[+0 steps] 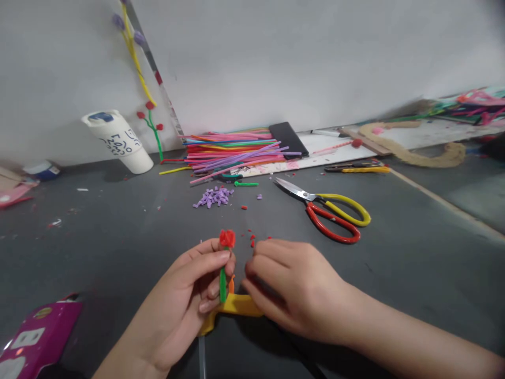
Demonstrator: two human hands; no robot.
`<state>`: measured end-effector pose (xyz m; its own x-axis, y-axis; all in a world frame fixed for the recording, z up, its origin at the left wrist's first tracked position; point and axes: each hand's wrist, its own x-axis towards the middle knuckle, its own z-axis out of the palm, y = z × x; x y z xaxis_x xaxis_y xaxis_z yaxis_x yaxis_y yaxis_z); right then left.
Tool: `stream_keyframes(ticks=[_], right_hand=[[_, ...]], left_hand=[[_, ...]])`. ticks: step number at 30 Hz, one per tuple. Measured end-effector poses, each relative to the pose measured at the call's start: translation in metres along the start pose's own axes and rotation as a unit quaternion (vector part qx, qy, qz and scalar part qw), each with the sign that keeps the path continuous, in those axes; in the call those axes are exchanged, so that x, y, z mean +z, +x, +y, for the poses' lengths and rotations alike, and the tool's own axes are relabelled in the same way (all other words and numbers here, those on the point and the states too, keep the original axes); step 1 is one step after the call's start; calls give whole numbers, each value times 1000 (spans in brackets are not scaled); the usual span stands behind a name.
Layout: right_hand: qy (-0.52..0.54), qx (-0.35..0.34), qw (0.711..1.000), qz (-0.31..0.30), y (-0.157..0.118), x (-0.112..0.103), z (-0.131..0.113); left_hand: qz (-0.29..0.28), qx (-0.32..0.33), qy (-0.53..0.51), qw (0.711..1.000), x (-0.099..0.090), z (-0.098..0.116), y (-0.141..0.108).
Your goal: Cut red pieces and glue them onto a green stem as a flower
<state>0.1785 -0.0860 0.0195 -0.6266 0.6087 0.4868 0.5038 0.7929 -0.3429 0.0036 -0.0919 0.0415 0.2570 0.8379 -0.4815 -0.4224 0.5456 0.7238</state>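
Observation:
My left hand (pixel 189 300) pinches a small flower with a red head (pixel 227 238) and a short green stem (pixel 223 284), held upright. Below and behind the stem lies a yellow hot glue gun (pixel 239 304) with an orange trigger and a clear glue stick (pixel 202 358) at its back. My right hand (pixel 300 289) is beside the flower, apart from it, near the far end of the glue gun. Its fingers are curled together, and what they may hold is hidden. Small red bits (pixel 252 241) lie on the table just beyond both hands.
Red-and-yellow-handled scissors (pixel 315 200) lie open at right. A heap of purple bits (pixel 213 197), coloured straws or stems (pixel 236 150) and a dark phone (pixel 289 139) lie beyond. A white cup (pixel 120 142) stands at left, a purple power strip (pixel 43 337) nearer. A yellow cutter (pixel 366 169) lies right.

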Motion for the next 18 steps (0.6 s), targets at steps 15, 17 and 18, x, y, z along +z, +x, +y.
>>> stream_keyframes(ticks=[15, 17, 18], right_hand=[[-104, 15, 981, -165, -8, 31, -15], [-104, 22, 981, -164, -11, 32, -17], [-102, 26, 981, -166, -12, 33, -18]], left_hand=[[-11, 15, -88, 996, -10, 5, 6], [-14, 15, -81, 996, -11, 5, 6], [-12, 16, -77, 997, -11, 5, 7]])
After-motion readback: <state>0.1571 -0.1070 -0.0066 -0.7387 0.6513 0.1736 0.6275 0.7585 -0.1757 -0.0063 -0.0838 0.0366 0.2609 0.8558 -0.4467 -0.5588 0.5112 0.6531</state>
